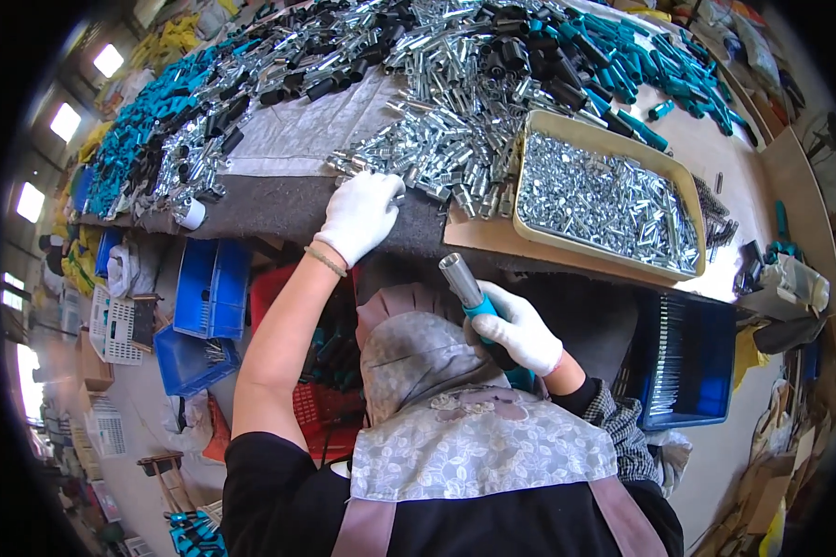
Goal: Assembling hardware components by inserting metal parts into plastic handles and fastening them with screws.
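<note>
My left hand (pixel 362 215), in a white glove, reaches to the near edge of a heap of shiny metal fittings (pixel 427 139). Its fingers are curled closed, and what they hold, if anything, is hidden. My right hand (pixel 525 334), also gloved in white, is wrapped round a teal-handled metal tube (pixel 461 280). The tube's bright hollow end points up and to the left, just in front of the table edge. To the right of the heap, a cream tray (pixel 613 260) is filled with small metal pins or screws.
Teal handles (pixel 144 130) and black sleeves (pixel 320 90) are piled along the table. Below it, a red crate (pixel 330 418) sits near my left arm. Blue bins (pixel 209 288) stand at left, another blue bin (pixel 715 371) at right. A white cup (pixel 190 213) rests by the table's edge.
</note>
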{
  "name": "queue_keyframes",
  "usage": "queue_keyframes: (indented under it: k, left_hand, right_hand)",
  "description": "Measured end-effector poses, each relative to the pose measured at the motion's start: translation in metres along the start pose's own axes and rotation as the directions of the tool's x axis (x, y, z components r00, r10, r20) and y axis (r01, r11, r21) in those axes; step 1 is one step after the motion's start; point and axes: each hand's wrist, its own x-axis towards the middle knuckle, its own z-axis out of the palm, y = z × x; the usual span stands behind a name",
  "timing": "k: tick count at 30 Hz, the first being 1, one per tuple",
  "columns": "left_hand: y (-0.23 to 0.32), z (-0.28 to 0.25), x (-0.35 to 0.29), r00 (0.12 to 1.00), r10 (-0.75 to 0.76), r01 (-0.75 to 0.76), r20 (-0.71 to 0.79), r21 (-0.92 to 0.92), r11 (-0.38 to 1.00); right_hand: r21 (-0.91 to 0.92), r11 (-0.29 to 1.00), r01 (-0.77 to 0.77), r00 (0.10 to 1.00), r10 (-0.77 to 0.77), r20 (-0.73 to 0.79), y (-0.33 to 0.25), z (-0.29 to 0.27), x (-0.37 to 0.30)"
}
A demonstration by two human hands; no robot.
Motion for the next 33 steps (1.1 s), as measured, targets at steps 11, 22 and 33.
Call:
queue_keyframes:
  k: [11, 22, 33]
  left_hand:
    - [0.07, -0.034, -0.069, 0.976, 0.032, 0.173, 0.214, -0.862, 0.476]
    - [0.08, -0.032, -0.087, 0.978, 0.126, 0.072, 0.167, -0.835, 0.546]
    - [0.07, -0.03, -0.094, 0.949, 0.003, 0.295, 0.315, -0.89, 0.347]
  right_hand:
    - [-0.799, 0.587, 0.128, 0.899, -0.408, -0.156, 0.007, -0.007, -0.014]
    - [-0.877, 0.46, 0.139, 0.936, -0.35, -0.036, 0.004, -0.008, -0.022]
    - [-0.737, 0.676, -0.017, 0.99, -0.092, -0.107, -0.01, -0.009, -0.025]
